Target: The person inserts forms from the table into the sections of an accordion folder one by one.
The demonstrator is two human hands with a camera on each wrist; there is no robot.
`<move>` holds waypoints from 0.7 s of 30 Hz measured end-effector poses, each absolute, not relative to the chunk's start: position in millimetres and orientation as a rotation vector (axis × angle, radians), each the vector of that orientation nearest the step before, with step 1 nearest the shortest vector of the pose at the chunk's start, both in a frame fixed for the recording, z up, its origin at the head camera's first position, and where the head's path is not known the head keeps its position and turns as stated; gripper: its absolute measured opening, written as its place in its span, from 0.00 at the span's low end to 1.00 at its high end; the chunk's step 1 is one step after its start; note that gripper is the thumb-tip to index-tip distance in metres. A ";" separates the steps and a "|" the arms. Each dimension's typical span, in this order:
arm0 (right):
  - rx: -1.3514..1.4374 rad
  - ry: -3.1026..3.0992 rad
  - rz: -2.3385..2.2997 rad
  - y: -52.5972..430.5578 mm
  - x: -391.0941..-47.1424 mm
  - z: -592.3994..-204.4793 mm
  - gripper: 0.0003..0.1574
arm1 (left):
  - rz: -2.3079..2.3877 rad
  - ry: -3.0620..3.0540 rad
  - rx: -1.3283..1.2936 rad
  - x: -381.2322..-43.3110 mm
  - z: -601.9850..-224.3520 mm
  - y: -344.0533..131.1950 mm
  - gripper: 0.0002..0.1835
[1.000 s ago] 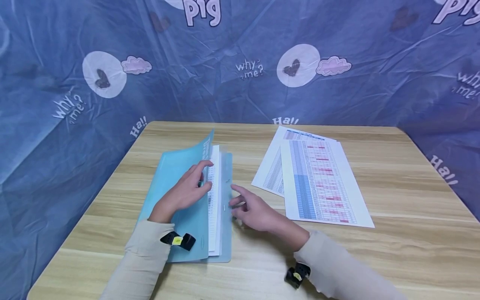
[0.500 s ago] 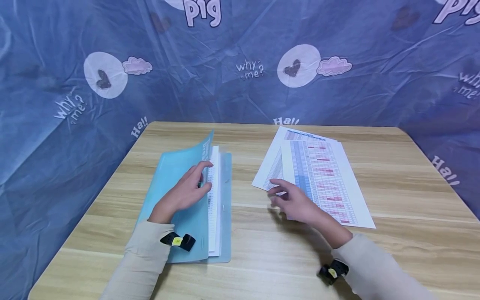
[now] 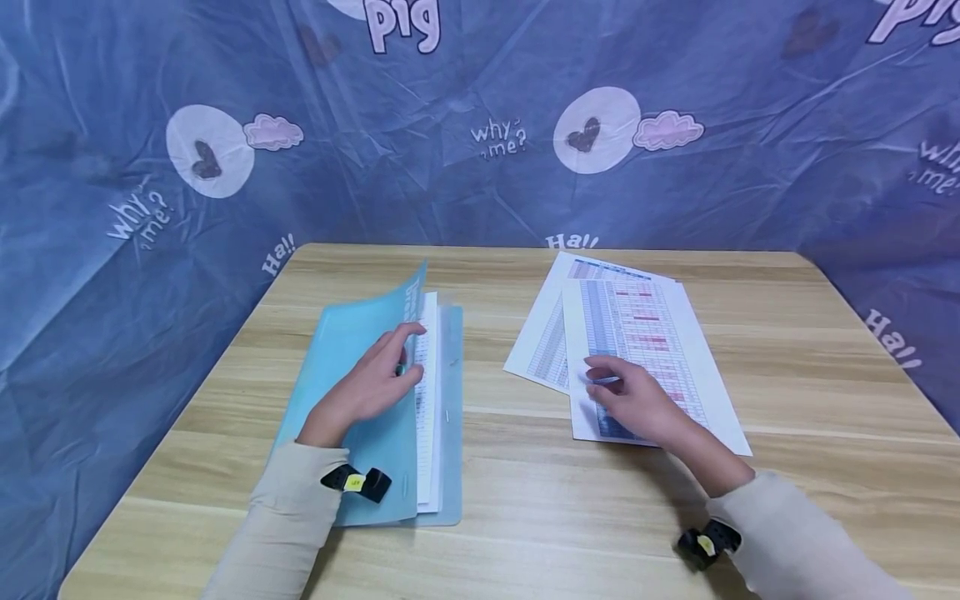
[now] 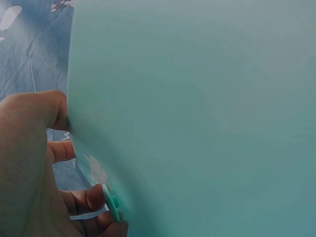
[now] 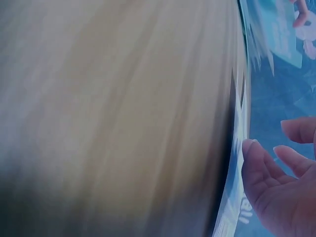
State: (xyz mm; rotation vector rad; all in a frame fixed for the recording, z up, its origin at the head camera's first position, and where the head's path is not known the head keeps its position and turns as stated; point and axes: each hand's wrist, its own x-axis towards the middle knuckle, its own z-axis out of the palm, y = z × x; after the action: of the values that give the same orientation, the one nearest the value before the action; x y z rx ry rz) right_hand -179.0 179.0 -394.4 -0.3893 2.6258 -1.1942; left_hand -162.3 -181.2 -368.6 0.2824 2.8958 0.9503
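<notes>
A light-blue folder point(image 3: 345, 321) lies at the left with its front cover point(image 4: 197, 98) partly raised. My left hand point(image 3: 367, 383) grips the cover's free edge. In the left wrist view, a small teal plastic piece with a knob point(image 4: 111, 201) shows at the lower fingers. White printed pages point(image 3: 428, 450) show inside the folder. Two loose sheets overlap at the right: a top sheet point(image 3: 693, 354) with a blue and red table and another printed sheet point(image 3: 534, 337) beneath. My right hand point(image 3: 633, 400) is over the top sheet, fingers loosely bent, holding nothing.
The wooden table point(image 3: 810, 375) extends around the folder and sheets. A blue printed cloth point(image 3: 480, 192) hangs behind it and down both sides. Black wrist cameras point(image 3: 356, 482) sit on both sleeves.
My right hand has moved right, from beside the folder's right edge to over the top sheet. My left hand keeps its grip on the raised cover.
</notes>
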 end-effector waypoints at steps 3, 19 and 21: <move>-0.376 2.671 -1.164 187.3 -179.0 -395.2 0.28 | 0.949 2.894 0.286 -162.4 -368.8 -181.1 0.27; -0.240 2.835 -1.040 242.0 -179.2 -399.3 0.29 | 0.942 2.893 0.298 -163.2 -370.7 -180.0 0.27; -0.227 2.836 -1.030 247.3 -177.8 -399.3 0.29 | 0.945 2.891 0.298 -163.1 -370.9 -179.8 0.27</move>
State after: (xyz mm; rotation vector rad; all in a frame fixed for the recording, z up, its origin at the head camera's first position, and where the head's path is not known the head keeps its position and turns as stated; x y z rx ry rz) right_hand -177.8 247.3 -399.3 -0.2269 2.8358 -1.0297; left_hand -163.1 -179.8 -370.9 0.2980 2.8906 0.9450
